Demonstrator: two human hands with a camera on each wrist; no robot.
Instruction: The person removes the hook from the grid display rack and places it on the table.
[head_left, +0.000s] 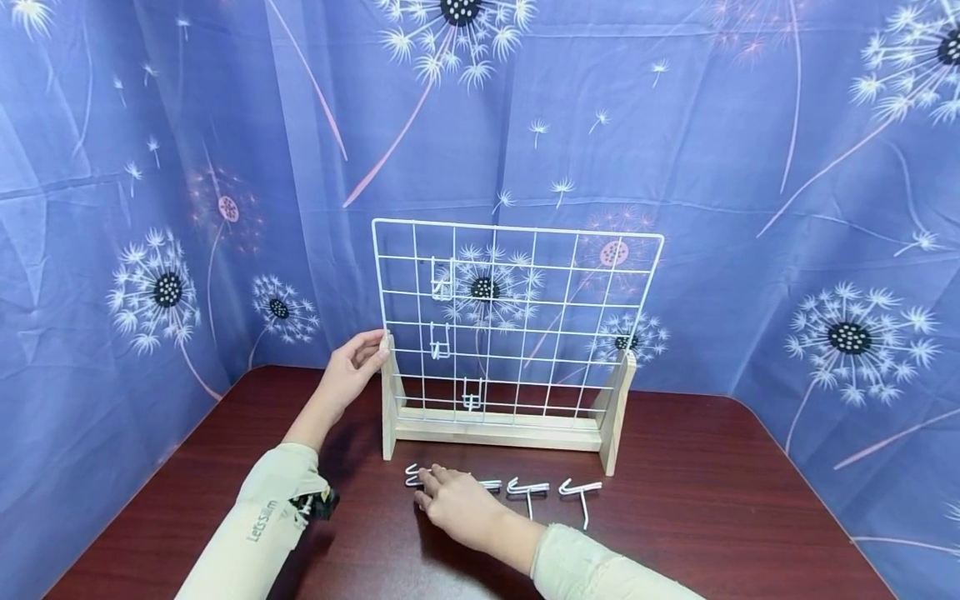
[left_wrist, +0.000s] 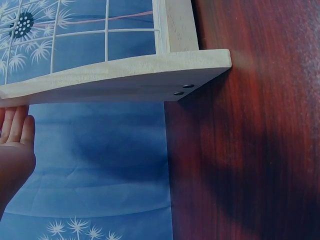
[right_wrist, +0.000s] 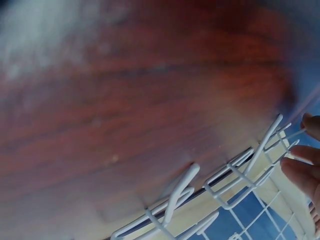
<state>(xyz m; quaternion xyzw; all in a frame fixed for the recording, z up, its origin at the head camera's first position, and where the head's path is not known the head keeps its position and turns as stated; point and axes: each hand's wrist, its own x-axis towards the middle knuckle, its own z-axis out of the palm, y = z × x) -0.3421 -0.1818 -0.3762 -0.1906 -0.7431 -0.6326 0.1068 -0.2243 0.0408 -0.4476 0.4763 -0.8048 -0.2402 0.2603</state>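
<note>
A white wire grid panel [head_left: 510,321] stands upright in a pale wooden stand [head_left: 498,432] on the table. My left hand [head_left: 352,367] rests against the stand's left upright [left_wrist: 125,75]; in the left wrist view its straight fingers [left_wrist: 17,127] touch the outer face. In front of the stand, my right hand [head_left: 468,508] reaches over the left end of a row of white wire hooks, its spread fingers [right_wrist: 302,170] at a hook [head_left: 412,475] they partly cover. Further right lie a hook [head_left: 528,487] and another hook [head_left: 581,490].
Three wire hooks hang on the grid: an upper hook [head_left: 442,287], a middle hook [head_left: 439,346] and a low hook [head_left: 472,400]. The dark red table [head_left: 697,500] reaches back to a blue curtain [head_left: 712,208] with a dandelion pattern, behind and at both sides.
</note>
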